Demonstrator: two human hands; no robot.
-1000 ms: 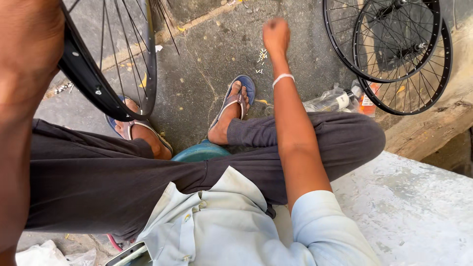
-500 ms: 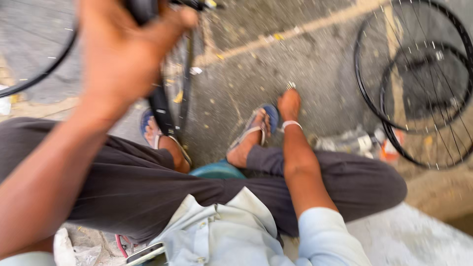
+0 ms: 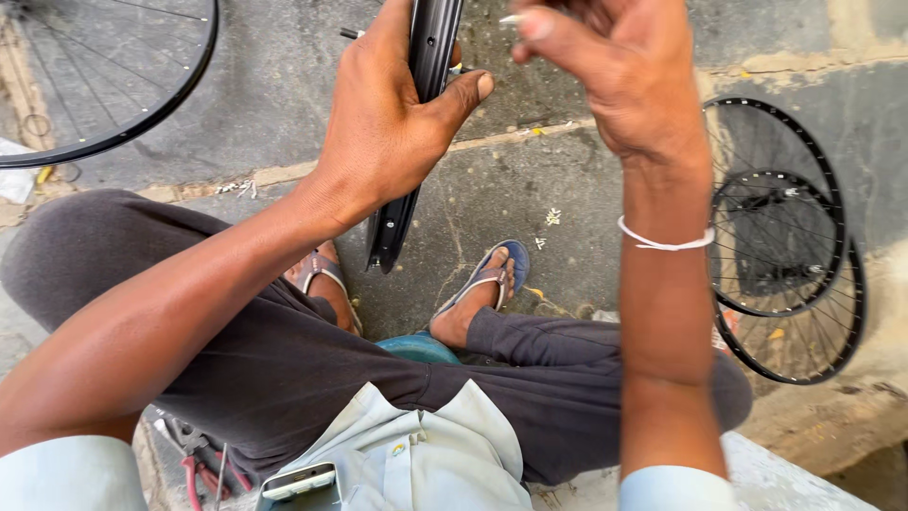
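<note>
The floor [image 3: 586, 180] is rough grey concrete with a pale seam running across it. Two spoked wheels [image 3: 785, 246] rest stacked on it at the right beside a raised ledge [image 3: 832, 426], and another wheel [image 3: 113, 85] lies at upper left. Red-handled pliers [image 3: 194, 464] lie at lower left. Small pale scraps [image 3: 551, 218] dot the middle.

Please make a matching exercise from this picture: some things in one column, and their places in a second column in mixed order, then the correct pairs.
Things:
1. black rim
2. stacked wheels
3. red-handled pliers
4. blue sandal

Places:
A. on the ground at lower left, beside the leg
B. gripped in the left hand
C. leaning at the right, beyond the right hand
D. on the person's foot, on the pavement

Pairs: 1-B, 2-C, 3-A, 4-D
</note>
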